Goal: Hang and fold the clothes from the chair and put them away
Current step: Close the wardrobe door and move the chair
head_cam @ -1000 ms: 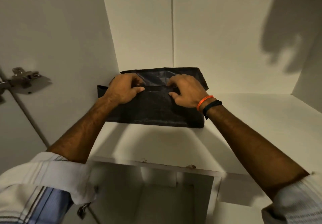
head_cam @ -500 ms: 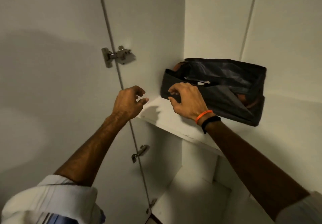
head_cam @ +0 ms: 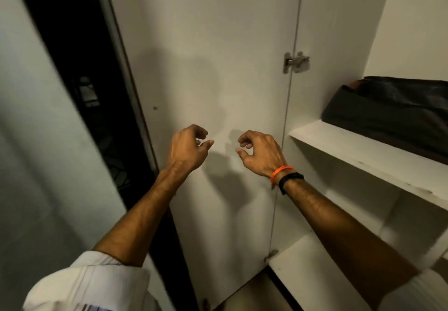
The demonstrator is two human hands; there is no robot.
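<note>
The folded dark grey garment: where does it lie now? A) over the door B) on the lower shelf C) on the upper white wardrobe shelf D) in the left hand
C: the folded dark grey garment rests on the upper white wardrobe shelf, with both hands off it.

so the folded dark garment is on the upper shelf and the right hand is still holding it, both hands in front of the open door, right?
Not quite. In the head view the right hand holds nothing: its fingers hang loosely curled, well clear of the folded dark garment. The rest stands: the garment lies on the upper shelf, and the left hand is empty too, both in front of the open door.
</note>
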